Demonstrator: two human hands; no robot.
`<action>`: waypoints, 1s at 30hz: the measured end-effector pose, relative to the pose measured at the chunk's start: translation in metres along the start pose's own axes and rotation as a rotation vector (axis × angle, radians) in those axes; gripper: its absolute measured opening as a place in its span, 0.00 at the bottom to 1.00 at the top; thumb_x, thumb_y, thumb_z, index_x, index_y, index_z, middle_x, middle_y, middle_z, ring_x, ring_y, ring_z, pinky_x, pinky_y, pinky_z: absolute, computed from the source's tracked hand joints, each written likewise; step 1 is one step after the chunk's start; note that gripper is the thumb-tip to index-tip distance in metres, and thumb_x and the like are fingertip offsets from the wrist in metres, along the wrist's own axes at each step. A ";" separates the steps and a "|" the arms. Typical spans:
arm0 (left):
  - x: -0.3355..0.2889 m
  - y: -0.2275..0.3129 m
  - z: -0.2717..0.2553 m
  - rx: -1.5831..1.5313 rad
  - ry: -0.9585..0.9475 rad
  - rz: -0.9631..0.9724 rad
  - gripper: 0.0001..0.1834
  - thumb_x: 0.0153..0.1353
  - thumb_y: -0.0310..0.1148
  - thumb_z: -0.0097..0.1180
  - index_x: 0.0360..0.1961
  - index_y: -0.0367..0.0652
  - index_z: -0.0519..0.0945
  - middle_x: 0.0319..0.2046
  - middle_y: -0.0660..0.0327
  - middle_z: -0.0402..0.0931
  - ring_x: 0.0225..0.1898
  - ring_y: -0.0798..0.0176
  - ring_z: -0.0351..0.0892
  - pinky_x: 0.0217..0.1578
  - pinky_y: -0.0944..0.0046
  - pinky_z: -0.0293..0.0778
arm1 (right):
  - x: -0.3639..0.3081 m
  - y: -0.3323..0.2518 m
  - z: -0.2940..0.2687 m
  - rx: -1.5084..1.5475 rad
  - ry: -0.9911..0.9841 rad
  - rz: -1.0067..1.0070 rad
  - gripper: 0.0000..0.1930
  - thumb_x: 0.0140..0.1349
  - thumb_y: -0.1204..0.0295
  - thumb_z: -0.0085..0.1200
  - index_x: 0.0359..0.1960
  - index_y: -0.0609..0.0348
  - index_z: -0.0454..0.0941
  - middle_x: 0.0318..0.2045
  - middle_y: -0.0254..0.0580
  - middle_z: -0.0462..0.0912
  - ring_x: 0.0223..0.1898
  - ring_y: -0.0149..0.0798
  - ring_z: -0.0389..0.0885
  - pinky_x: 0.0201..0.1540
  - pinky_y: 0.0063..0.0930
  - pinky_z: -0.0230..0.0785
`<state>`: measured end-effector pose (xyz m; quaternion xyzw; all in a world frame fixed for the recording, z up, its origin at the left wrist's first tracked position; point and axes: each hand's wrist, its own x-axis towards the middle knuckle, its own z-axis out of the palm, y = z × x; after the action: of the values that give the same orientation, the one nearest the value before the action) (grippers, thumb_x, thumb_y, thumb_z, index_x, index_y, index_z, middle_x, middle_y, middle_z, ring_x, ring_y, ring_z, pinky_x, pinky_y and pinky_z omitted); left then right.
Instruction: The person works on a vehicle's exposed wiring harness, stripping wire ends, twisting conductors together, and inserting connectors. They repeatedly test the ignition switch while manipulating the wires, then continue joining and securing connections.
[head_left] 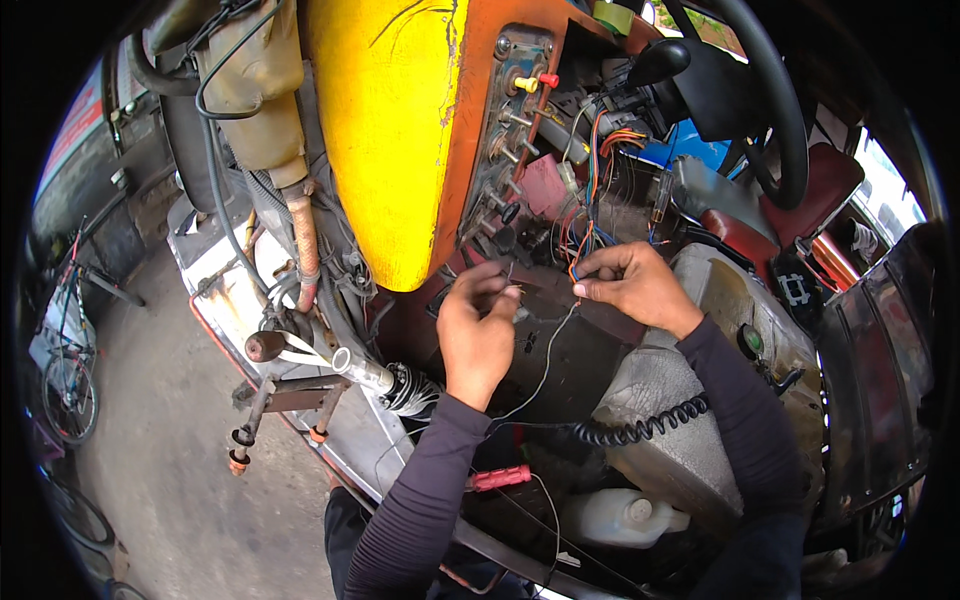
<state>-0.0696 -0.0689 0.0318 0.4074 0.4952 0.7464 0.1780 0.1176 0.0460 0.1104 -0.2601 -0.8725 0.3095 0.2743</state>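
Observation:
My right hand (640, 287) is closed in a pinch on an orange wire (573, 268) at the lower end of a loom of coloured wires (592, 190). Just below its fingertips a thin grey wire (548, 362) begins and curves down toward my left forearm. My left hand (482, 325) is closed too, a short gap to the left, with a thin dark strand (511, 269) showing at its fingertips; it looks like a wire. Whether the grey wire joins the orange one is too small to tell.
A yellow and orange panel (385, 130) with a row of switches (515, 135) stands ahead. At right are a black steering wheel (785, 100) and a worn grey cover (660, 420). Below lie a coiled black cable (650, 425), a red-handled tool (500, 478) and a white jug (622, 517).

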 end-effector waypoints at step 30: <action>0.039 0.006 0.018 -0.125 -0.427 0.036 0.09 0.74 0.25 0.52 0.51 0.35 0.78 0.42 0.60 0.79 0.43 0.69 0.80 0.41 0.63 0.86 | 0.000 -0.009 -0.016 0.185 -0.114 0.079 0.10 0.69 0.79 0.54 0.49 0.65 0.83 0.20 0.28 0.75 0.22 0.21 0.70 0.26 0.21 0.63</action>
<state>-0.0782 -0.0349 0.0568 0.5533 0.3918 0.6754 0.2901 0.1254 0.0461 0.1264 -0.2499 -0.8436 0.4134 0.2346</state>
